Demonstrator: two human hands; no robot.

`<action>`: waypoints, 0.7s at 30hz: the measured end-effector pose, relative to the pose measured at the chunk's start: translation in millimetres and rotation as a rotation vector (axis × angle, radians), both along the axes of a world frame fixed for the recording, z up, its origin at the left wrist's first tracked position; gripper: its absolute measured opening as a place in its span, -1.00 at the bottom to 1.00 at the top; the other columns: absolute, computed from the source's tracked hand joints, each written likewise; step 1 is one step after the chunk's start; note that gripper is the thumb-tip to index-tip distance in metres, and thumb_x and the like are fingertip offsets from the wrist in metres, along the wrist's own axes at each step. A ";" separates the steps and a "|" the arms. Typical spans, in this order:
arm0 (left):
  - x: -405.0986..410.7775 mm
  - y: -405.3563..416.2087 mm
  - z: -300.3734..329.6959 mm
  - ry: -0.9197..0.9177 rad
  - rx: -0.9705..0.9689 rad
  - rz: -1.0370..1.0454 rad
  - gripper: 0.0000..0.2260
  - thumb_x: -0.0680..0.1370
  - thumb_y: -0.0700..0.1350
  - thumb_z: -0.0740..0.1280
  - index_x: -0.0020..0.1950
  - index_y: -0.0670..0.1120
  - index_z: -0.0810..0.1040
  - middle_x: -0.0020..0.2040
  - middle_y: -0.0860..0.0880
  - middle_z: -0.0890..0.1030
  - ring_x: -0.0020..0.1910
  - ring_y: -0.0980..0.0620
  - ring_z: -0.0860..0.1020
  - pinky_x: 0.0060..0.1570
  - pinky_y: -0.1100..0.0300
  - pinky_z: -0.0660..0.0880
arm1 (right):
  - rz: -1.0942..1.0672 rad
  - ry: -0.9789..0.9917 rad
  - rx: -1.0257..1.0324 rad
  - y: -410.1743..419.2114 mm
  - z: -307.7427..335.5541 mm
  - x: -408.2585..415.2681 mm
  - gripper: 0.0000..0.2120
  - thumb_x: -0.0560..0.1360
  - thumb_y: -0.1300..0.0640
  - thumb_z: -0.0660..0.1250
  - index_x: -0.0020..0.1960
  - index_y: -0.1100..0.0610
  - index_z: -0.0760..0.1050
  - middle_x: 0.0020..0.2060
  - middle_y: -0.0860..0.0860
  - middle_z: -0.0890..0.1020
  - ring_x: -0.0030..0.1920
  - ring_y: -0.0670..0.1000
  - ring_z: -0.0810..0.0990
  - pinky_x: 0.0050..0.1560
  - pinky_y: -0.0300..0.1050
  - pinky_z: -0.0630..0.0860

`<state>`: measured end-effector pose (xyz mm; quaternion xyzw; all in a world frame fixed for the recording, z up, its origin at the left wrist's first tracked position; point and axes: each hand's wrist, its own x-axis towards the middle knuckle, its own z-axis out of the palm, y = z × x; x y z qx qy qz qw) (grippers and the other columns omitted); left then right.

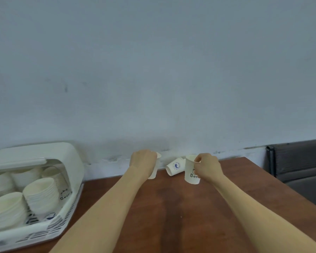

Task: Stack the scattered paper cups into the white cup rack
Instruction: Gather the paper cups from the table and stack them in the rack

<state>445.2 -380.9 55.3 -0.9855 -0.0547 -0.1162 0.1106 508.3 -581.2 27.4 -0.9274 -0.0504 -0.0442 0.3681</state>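
Reaching toward the middle of the frame, the person is working both arms out over the brown table (171, 207), and each hand is closing on a cup of its own, which looks like a way to clear two scattered cups in one trip. The left hand (143, 161) is wrapping around an upright paper cup (154, 172); only the cup's rim and lower side are showing past the knuckles, and the fingers, mostly hidden behind the hand, appear curled tightly about it. Just right of centre, the right hand (207, 166) is pinching the rim of a second upright cup (191, 170), thumb and fingers bunched together at the lip, the printed side facing the camera; whether this cup is lifted or touching the table is not clear. Between the two hands, a third cup (174, 166) is lying tipped on its side near the wall, untouched. At the lower left of the frame, the white cup rack (67, 207) is sitting with its lid raised and several nested stacks of cups (40, 194) already inside, well apart from both hands, so the carry across is probably coming next.
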 end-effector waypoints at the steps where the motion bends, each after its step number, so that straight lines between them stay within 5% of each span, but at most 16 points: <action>1: -8.3 1.3 5.8 -0.011 0.003 0.008 -0.68 0.49 -0.30 0.26 0.22 -0.07 0.50 0.14 -0.07 0.58 0.12 -0.12 0.55 -0.10 0.15 0.40 | 0.019 -0.015 -0.008 2.2 8.0 -7.4 -0.81 0.30 0.28 0.18 -0.19 0.05 0.49 -0.22 0.12 0.64 -0.19 0.16 0.64 -0.12 0.02 0.62; 21: -202.5 75.0 87.4 -0.164 -0.051 0.150 -0.81 0.54 -0.25 0.23 0.13 -0.14 0.50 0.11 -0.14 0.55 0.09 -0.16 0.55 -0.05 0.06 0.42 | 0.238 -0.281 -0.153 112.2 101.3 -162.4 -0.75 0.39 0.25 0.11 -0.09 0.09 0.54 -0.14 0.08 0.61 -0.13 0.15 0.59 -0.11 -0.01 0.58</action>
